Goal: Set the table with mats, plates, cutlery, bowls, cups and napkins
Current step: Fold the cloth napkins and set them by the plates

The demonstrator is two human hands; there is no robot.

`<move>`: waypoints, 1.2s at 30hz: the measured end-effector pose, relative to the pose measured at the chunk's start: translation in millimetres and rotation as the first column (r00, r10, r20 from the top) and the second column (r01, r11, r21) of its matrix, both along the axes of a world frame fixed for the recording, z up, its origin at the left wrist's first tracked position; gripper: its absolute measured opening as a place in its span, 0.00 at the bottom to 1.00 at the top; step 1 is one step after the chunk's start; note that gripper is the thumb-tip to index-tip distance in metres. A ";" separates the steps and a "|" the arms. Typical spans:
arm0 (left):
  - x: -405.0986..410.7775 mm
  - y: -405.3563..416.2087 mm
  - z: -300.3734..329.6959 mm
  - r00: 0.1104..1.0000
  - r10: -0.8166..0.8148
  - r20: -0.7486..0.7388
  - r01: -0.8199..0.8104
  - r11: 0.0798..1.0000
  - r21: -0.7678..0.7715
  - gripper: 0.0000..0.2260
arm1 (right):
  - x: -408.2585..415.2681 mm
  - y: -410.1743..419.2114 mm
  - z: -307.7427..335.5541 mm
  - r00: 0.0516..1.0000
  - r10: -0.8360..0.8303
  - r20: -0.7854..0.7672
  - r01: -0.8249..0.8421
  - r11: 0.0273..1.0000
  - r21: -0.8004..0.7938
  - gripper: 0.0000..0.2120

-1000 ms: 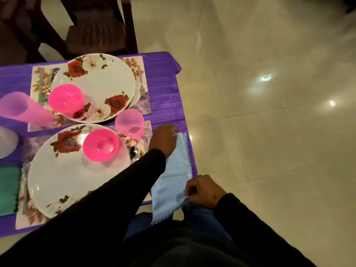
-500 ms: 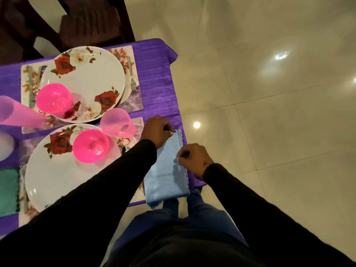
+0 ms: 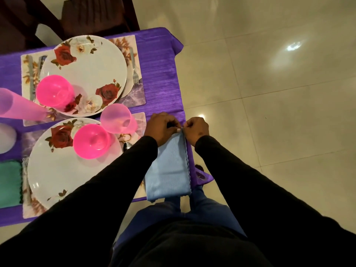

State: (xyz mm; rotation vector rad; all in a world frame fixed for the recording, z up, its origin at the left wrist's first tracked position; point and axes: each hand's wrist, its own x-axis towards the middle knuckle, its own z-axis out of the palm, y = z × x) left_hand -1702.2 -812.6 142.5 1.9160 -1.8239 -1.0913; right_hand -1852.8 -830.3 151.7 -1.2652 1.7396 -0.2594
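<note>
While the napkin (image 3: 169,166) lies folded at the table (image 3: 159,74) edge, both hands pinch its far corners. Left hand (image 3: 162,129) and right hand (image 3: 196,129) nearly touch beside the cup (image 3: 117,119).

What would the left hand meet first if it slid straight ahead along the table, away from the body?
Probably nothing: past the left hand lies only bare purple tablecloth to the far edge; the fork sits left of that line.

Green napkin (image 3: 9,182) & pale pink cup (image 3: 17,108) cut off at left edge; spoon (image 3: 127,145) mostly hidden under left sleeve (image 3: 107,180).
</note>
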 end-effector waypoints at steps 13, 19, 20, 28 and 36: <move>-2.5 -1.5 4.5 0.997 0.019 -0.078 -0.019 1.000 -0.007 0.03 | -20.0 2.8 7.4 0.960 0.038 0.278 -0.039 0.999 -0.003 0.05; -0.7 2.7 6.0 0.973 0.095 -0.210 -0.087 0.995 0.050 0.03 | -18.7 3.0 12.5 0.961 0.051 0.273 -0.053 0.999 0.002 0.07; -0.6 3.1 7.1 0.968 0.111 -0.227 -0.101 0.993 0.058 0.03 | -18.6 3.6 12.8 0.960 0.061 0.274 -0.063 0.998 -0.002 0.08; -0.9 17.5 32.8 0.974 0.108 -0.198 -0.110 0.994 -0.001 0.10 | -25.9 11.2 35.9 0.945 0.167 0.280 -0.155 0.986 -0.066 0.14; 22.3 61.7 77.3 0.993 -0.111 -0.036 0.106 0.987 -0.119 0.10 | -42.4 38.3 77.2 0.867 0.275 0.415 -0.209 0.957 -0.199 0.09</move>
